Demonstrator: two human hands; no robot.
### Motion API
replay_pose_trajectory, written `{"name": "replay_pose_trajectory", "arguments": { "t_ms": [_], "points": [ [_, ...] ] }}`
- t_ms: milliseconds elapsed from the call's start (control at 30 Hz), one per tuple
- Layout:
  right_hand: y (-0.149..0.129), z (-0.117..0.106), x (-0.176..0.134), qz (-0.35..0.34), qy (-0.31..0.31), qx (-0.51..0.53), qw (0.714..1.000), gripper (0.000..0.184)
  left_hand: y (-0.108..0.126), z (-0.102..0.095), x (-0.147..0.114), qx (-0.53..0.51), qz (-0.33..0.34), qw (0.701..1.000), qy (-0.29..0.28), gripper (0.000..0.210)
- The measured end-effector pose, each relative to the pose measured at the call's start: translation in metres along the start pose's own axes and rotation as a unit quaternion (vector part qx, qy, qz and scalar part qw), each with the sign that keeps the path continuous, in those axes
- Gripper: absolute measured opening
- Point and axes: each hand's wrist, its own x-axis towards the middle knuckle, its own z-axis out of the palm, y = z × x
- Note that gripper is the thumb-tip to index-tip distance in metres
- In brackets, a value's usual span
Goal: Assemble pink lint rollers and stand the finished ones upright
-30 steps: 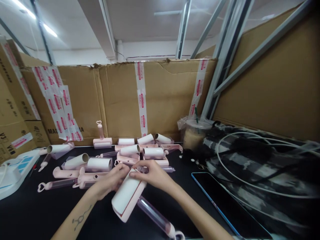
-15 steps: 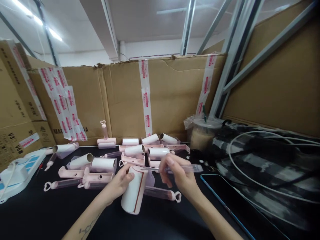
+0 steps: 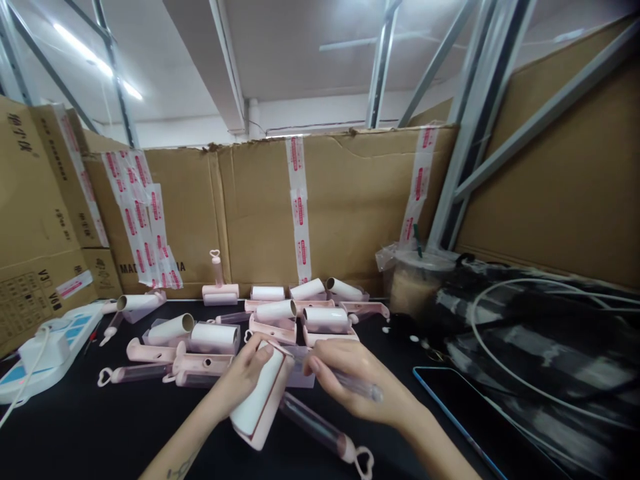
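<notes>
My left hand [image 3: 244,377] is closed around the upper end of a lint roller [image 3: 260,400], a white roll in a pale pink casing, tilted above the black table. In my right hand [image 3: 357,377] is a screwdriver [image 3: 357,385] with a clear handle; its tip points left at the roller's top end, and I cannot tell whether it touches. A clear tube handle [image 3: 315,425] with a pink heart-shaped loop extends to the lower right beneath the roller. Behind my hands lie several white rolls [image 3: 215,337], pink holders [image 3: 203,363] and clear covers.
A phone [image 3: 465,407] lies to the right, beside a dark patterned bag [image 3: 510,327] with a white cable. An iced drink cup [image 3: 416,287] stands at the back right. On the left is a power strip [image 3: 75,330]. Cardboard [image 3: 255,207] walls the back.
The lint roller has tilted further and turned, showing more of its pink casing. My right hand has swung the screwdriver's handle downward. The tube handle has rotated downward, and the camera view has shifted slightly.
</notes>
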Motion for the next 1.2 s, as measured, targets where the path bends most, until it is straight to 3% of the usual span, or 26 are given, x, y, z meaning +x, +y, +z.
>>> {"name": "replay_pose_trajectory", "arguments": {
  "t_ms": [100,200,300,467,700,833,967,1033,1100,1200],
  "points": [
    [-0.006,0.0,0.0,-0.031,-0.056,-0.062,0.996,0.017,0.006,0.002,0.001,0.006,0.002,0.999,0.034,0.028],
    [-0.008,0.013,-0.001,-0.058,-0.067,-0.135,0.987,0.018,0.004,0.0,0.001,-0.002,0.005,0.997,0.077,0.026],
    [-0.002,0.036,-0.003,-0.088,-0.022,-0.179,0.98,0.02,-0.002,-0.003,0.001,-0.005,0.032,0.993,0.117,0.023],
    [0.007,0.059,-0.001,-0.121,0.079,-0.161,0.976,0.019,-0.002,-0.006,-0.003,-0.005,0.036,0.99,0.139,0.021],
    [0.011,0.068,0.002,-0.137,0.116,-0.186,0.966,0.017,0.0,-0.006,-0.002,-0.037,0.025,0.989,0.141,0.024],
    [0.006,0.075,0.001,-0.133,0.123,-0.213,0.96,0.014,-0.005,-0.003,0.001,-0.113,-0.011,0.979,0.17,0.026],
    [-0.001,0.06,-0.003,-0.143,0.14,-0.129,0.971,0.018,-0.007,-0.005,0.003,-0.184,-0.021,0.963,0.197,0.028],
    [-0.002,0.047,-0.003,-0.104,0.195,-0.061,0.973,0.025,-0.005,-0.005,0.003,-0.18,-0.01,0.96,0.214,0.028],
    [-0.003,0.037,-0.001,-0.018,0.222,-0.01,0.975,0.026,0.0,-0.001,0.002,-0.181,-0.01,0.964,0.194,0.028],
    [-0.001,0.039,0.005,0.112,0.163,0.075,0.977,0.015,0.012,0.01,0.0,-0.182,-0.005,0.976,0.12,0.026]
  ]
}}
